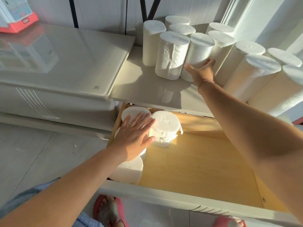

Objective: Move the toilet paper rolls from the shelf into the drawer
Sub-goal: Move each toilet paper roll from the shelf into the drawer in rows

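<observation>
Toilet paper rolls (173, 51): shelf (144, 86) stock, drawer (196, 161) part-filled.
Left hand (136, 133) flat, fingers (144, 118) spread, on drawer rolls (165, 123); right hand (201, 69), fingers apart, against 1 shelf roll (199, 49).

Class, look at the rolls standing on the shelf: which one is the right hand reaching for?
The front-row roll second from the left: the right hand spreads across its lower part, thumb on one side, fingers on the other.

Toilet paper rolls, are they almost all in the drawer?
Not yet. A few rolls stand at the left of the drawer, with the left hand resting flat on them. The right hand reaches for a shelf roll. Most wait on the shelf.
</observation>
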